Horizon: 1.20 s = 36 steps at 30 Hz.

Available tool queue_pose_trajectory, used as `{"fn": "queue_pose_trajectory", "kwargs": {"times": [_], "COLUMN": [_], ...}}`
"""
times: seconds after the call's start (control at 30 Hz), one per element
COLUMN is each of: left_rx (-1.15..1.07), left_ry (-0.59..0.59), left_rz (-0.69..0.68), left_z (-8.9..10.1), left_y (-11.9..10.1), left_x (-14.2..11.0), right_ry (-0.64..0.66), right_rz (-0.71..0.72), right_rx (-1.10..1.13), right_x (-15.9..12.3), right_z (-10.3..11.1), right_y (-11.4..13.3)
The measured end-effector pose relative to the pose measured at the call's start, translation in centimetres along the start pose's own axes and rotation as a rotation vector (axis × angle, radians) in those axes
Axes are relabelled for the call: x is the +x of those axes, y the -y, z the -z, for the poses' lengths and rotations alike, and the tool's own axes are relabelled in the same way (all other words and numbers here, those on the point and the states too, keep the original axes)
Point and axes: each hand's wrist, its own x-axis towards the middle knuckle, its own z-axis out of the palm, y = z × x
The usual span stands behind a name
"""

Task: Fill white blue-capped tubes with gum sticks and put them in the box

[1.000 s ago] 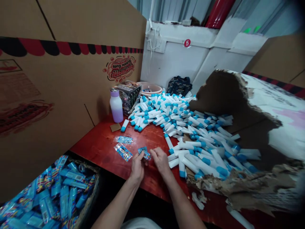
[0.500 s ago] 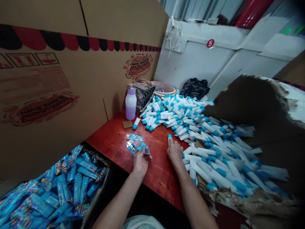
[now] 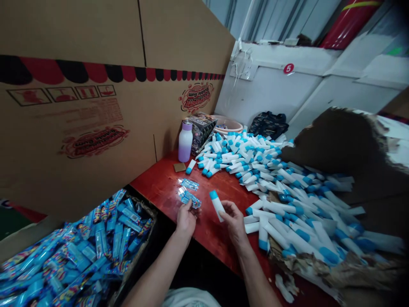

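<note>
My right hand (image 3: 234,218) grips a small white tube with a blue cap (image 3: 217,206) by its lower end, lifted above the red table, the cap pointing up and left. Between the fingers of my left hand (image 3: 186,219) is a blue printed plastic wrapper (image 3: 192,199). Another shiny blue wrapper (image 3: 188,184) lies flat on the table just beyond it. To the right spreads a large heap of white tubes with blue caps (image 3: 252,157). One single tube (image 3: 191,166) rests apart near the bottle.
A purple and white bottle (image 3: 185,143) stands at the back beside a dark printed box (image 3: 201,132). Behind are a pink basin (image 3: 230,123) and a dark bag (image 3: 268,124). An open carton of blue packets (image 3: 102,243) sits lower left. A tall cardboard box (image 3: 96,106) walls the left.
My right hand has come left from the heap's edge, lifting the tube off the table. My left hand stays near the wrappers. The view has shifted slightly left and up.
</note>
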Motion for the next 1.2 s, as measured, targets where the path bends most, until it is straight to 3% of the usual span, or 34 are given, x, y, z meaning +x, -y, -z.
{"fn": "queue_pose_trajectory", "kwargs": {"times": [0.17, 0.33, 0.53, 0.83, 1.07, 1.2], "left_rx": [-0.015, 0.02, 0.03, 0.115, 0.183, 0.113], "left_ry": [0.019, 0.067, 0.113, 0.278, 0.331, 0.329], "left_rz": [-0.005, -0.044, -0.125, -0.113, -0.081, -0.056], "left_z": [-0.3, -0.9, -1.6, -2.8, -2.6, -2.7], "left_y": [0.5, 1.7, 2.4, 3.6, 5.6, 4.9], "left_x": [-0.5, -1.3, -2.1, -3.8, -4.1, -3.5], "right_ry": [0.152, 0.098, 0.07, -0.039, -0.118, -0.122], "right_rz": [0.107, 0.308, 0.398, 0.393, 0.334, 0.261], "right_rx": [-0.147, -0.479, -0.618, -0.475, -0.305, -0.228], "right_x": [-3.8, -4.8, -5.6, -6.2, -5.2, -4.5], "right_z": [-0.2, 0.5, 0.9, -0.3, -1.2, -1.6], "right_y": [2.3, 3.0, 3.0, 1.9, 1.4, 1.4]}}
